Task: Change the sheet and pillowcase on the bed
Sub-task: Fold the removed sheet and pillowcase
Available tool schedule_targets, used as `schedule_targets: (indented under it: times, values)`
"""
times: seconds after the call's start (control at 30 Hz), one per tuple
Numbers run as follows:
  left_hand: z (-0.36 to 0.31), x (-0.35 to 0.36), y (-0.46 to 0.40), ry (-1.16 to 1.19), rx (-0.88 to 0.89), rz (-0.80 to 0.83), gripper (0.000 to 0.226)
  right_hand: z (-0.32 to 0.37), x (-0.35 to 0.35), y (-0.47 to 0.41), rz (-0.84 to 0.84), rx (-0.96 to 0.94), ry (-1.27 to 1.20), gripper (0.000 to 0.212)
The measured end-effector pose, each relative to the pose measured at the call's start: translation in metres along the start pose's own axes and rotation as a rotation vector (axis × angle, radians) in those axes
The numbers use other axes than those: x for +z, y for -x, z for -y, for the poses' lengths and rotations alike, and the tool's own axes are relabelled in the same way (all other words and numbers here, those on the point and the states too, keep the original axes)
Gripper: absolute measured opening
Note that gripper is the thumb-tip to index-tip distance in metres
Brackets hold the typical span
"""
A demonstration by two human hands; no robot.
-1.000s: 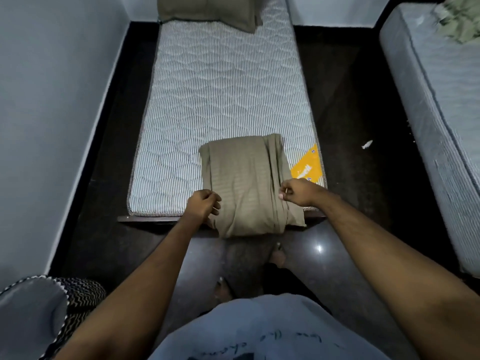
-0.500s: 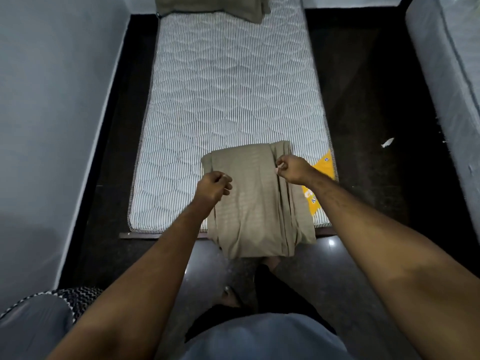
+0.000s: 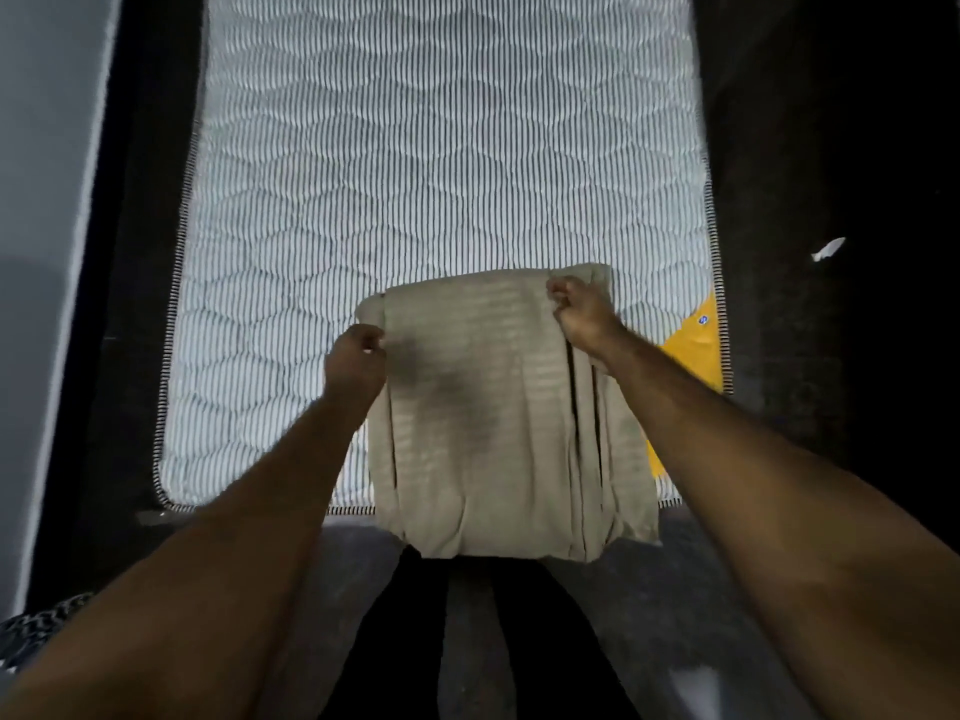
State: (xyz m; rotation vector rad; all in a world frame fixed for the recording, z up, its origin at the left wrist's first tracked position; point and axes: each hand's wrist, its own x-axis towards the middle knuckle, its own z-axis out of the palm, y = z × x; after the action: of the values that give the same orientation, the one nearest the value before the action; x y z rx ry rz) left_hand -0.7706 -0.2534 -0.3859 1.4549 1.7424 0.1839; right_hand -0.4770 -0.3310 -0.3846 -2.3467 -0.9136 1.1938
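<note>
Sheet (image 3: pixel 498 407) farther up, both hands gripping

The folded sheet (image 3: pixel 498 407) you hold is matt khaki cloth, finely ribbed, soft and creased into long folds. Under it your mattress (image 3: pixel 441 174) is quilted fabric, pale with thin dark stripes, puckered in wavy stitched lines, with corded striped piping on its edge. The yellow label (image 3: pixel 696 350) at its corner looks smooth, slightly glossy. The floor (image 3: pixel 675 615) is dark, polished, catching a reflection. The wall (image 3: pixel 36 148) is matt, painted.
</note>
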Motion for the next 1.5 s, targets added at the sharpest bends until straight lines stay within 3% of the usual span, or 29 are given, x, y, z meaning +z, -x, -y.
schedule_targets:
  times: [0.13, 0.2, 0.27, 0.37, 0.5, 0.6, 0.73, 0.87, 1.0, 1.17, 1.23, 1.3, 1.37, 1.5]
  values:
    - [0.01, 0.03, -0.056, -0.084, 0.02, -0.128, 0.026, -0.02, 0.032, -0.051, -0.175, 0.077, -0.017, 0.031]
    - [0.018, 0.043, -0.082, -0.043, -0.055, -0.139, 0.028, -0.03, 0.047, -0.076, -0.213, 0.246, -0.213, 0.029]
    - [0.025, 0.05, -0.099, 0.144, -0.19, -0.104, 0.026, -0.033, 0.057, -0.083, -0.109, 0.386, -0.458, 0.039]
    - [0.03, 0.054, -0.11, 0.356, -0.269, -0.044, 0.026, -0.026, 0.063, -0.078, 0.029, 0.436, -0.512, 0.047]
    - [0.028, 0.048, -0.101, 0.254, -0.121, -0.1, 0.038, -0.04, 0.064, -0.09, -0.402, 0.188, -0.165, 0.025]
    - [0.024, 0.043, -0.088, 0.04, 0.027, -0.244, 0.034, -0.046, 0.071, -0.086, -0.513, 0.145, 0.0, 0.044]
    - [0.018, 0.049, -0.084, 0.031, 0.17, -0.311, 0.023, -0.031, 0.08, -0.074, -0.666, 0.248, 0.036, 0.064]
    - [0.007, 0.061, -0.081, -0.214, 0.283, -0.297, 0.032, -0.045, 0.077, -0.069, -0.803, 0.208, 0.142, 0.055]
    - [0.012, 0.065, -0.085, -0.319, 0.287, -0.153, 0.03, -0.059, 0.057, -0.067, -0.808, 0.056, 0.184, 0.038]
    - [0.002, 0.064, -0.084, -0.453, 0.357, -0.271, 0.014, -0.071, 0.023, -0.088, -0.711, -0.05, 0.443, 0.04]
    - [-0.001, 0.061, -0.081, -0.415, 0.302, -0.323, 0.007, -0.066, 0.019, -0.095, -0.729, -0.136, 0.353, 0.03]
    - [0.001, 0.054, -0.077, -0.312, 0.161, -0.373, 0.008, -0.058, 0.012, -0.095, -0.723, -0.145, 0.086, 0.021]
    - [0.004, 0.046, -0.072, -0.264, 0.026, -0.4, 0.01, -0.053, 0.001, -0.092, -0.718, -0.052, -0.119, 0.021]
    - [-0.008, 0.044, -0.065, -0.311, -0.022, -0.347, 0.011, -0.058, -0.014, -0.088, -0.702, 0.166, -0.334, 0.027]
